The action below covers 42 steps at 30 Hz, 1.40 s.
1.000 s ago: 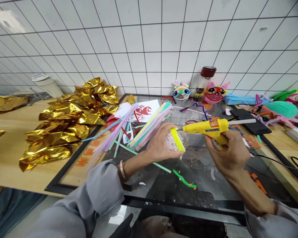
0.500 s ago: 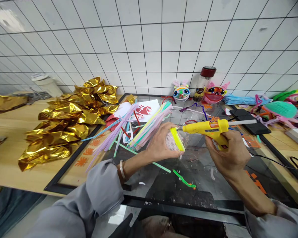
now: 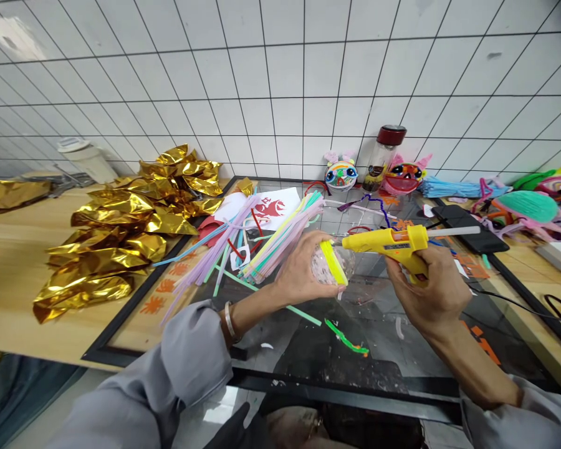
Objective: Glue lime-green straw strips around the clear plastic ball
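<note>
My left hand [image 3: 302,269] is closed round a small clear container [image 3: 330,267] with pinkish bits inside, and a yellow strip [image 3: 333,262] lies across its side. My right hand [image 3: 432,288] grips a yellow glue gun [image 3: 393,245], a white glue stick poking out of its back. The gun's nozzle points left and touches the container near the top of the yellow strip. Both hands are held above a black-framed glass work surface [image 3: 393,355].
A pile of pastel straws [image 3: 262,240] lies just left of my left hand. Crumpled gold foil [image 3: 121,231] covers the wooden table further left. A green pipe-cleaner piece [image 3: 346,340] lies under my hands. Painted masks [image 3: 341,174], a jar [image 3: 386,156] and a black phone [image 3: 467,227] stand behind.
Hardly anything moved: both hands, the container and the glue gun keep the same pose. A bit of gold foil at the far left edge has gone out of view.
</note>
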{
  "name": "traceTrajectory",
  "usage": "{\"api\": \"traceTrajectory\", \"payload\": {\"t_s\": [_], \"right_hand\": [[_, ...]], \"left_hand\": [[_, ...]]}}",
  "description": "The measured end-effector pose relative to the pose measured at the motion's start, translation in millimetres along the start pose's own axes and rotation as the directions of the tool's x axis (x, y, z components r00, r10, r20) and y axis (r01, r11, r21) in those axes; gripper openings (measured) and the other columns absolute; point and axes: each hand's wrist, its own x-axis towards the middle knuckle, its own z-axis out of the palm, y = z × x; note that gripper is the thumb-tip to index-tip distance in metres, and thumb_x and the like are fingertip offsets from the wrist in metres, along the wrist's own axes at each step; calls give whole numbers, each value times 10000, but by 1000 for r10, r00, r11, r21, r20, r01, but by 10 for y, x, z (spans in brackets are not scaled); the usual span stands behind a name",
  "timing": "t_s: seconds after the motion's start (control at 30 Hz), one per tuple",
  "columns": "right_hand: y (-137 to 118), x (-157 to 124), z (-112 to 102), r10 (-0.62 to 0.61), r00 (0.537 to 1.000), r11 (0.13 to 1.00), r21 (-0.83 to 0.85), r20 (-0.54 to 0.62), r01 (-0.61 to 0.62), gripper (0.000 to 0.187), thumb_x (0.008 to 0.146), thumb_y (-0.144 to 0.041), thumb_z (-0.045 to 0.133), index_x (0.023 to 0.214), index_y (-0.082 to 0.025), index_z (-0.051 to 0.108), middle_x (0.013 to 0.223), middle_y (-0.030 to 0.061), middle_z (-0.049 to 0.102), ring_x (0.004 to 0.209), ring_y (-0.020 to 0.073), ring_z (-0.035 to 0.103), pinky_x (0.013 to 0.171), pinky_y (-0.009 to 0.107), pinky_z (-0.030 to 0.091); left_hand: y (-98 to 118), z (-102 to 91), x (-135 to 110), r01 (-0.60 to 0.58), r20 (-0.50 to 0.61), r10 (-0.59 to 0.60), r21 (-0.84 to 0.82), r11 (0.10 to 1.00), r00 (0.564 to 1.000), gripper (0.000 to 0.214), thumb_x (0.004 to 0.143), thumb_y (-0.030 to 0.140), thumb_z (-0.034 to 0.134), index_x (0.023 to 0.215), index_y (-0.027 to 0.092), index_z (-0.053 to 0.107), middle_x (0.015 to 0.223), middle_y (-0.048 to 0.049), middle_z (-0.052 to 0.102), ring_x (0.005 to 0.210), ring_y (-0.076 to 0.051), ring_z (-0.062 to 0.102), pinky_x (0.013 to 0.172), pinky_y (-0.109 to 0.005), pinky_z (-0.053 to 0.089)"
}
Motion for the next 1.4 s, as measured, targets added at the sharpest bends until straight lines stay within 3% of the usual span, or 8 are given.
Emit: {"api": "traceTrajectory", "payload": {"t_s": [0.33, 0.5, 0.7, 0.8, 0.97, 1.07, 1.27, 1.4], "right_hand": [[-21, 16, -54, 232, 955, 963, 94, 187, -252, 170, 883, -345, 677, 977, -256, 567, 860, 88, 721, 789, 262, 730, 684, 357, 537], [-2, 22, -81, 219, 960, 970, 65, 176, -233, 162, 886, -340, 669, 950, -262, 542, 831, 73, 718, 749, 245, 720, 649, 346, 520], [-5, 22, -97, 118, 991, 993, 14, 69, -119, 178, 889, -312, 692, 970, -261, 543, 854, 63, 727, 726, 225, 718, 619, 326, 514], [-4, 7, -73, 154, 985, 988, 9, 76, -156, 196, 868, -330, 707, 973, -260, 556, 841, 55, 709, 719, 223, 705, 624, 325, 518], [74, -35, -1, 426, 895, 893, 95, 127, -439, 302, 812, -441, 729, 999, -242, 600, 816, 40, 670, 640, 217, 646, 593, 341, 512], [131, -31, 21, 507, 845, 837, 136, 171, -530, 325, 791, -457, 739, 994, -238, 610, 830, 41, 674, 654, 218, 639, 603, 343, 514], [308, -64, 93, 453, 839, 872, 44, 302, -487, 303, 755, -482, 699, 897, -221, 640, 852, 62, 633, 789, 248, 624, 664, 360, 490], [569, -213, 202, 449, 740, 879, -100, 500, -466, 261, 710, -470, 709, 741, -228, 616, 710, 37, 570, 705, 239, 572, 608, 350, 437]], "left_hand": [[-21, 6, -8, -7, -4, 7, -17, 1000, 1000, 881, 562, 424, 917, 1313, 250, 490, 1346, -137, 582, 1296, -360, 567, 1125, -565, 455], [-28, 15, -8, -14, -9, 13, -20, 1000, 1000, 880, 567, 427, 914, 1309, 250, 477, 1339, -136, 580, 1280, -358, 572, 1119, -574, 458], [-34, 13, -4, -61, -15, 61, -2, 998, 998, 872, 594, 421, 912, 1314, 245, 454, 1327, -142, 570, 1254, -381, 580, 1085, -613, 486], [-27, 8, -5, -51, -14, 50, -9, 999, 999, 870, 589, 409, 912, 1313, 248, 458, 1328, -138, 571, 1267, -379, 575, 1095, -617, 480], [-30, 1, -2, -21, -6, 21, -20, 1000, 1000, 874, 571, 432, 918, 1302, 244, 477, 1338, -142, 581, 1278, -359, 578, 1114, -577, 467], [-36, 0, 2, -26, -6, 26, -7, 1000, 1000, 876, 568, 436, 919, 1301, 251, 475, 1330, -136, 589, 1267, -351, 588, 1105, -563, 475], [-44, -1, -11, -42, -5, 42, 17, 999, 999, 877, 571, 423, 915, 1310, 257, 475, 1322, -125, 594, 1260, -346, 589, 1096, -547, 484], [-56, -25, -5, -94, -18, 95, 43, 995, 995, 855, 607, 423, 898, 1319, 236, 462, 1314, -133, 594, 1269, -345, 583, 1099, -539, 479]]}}
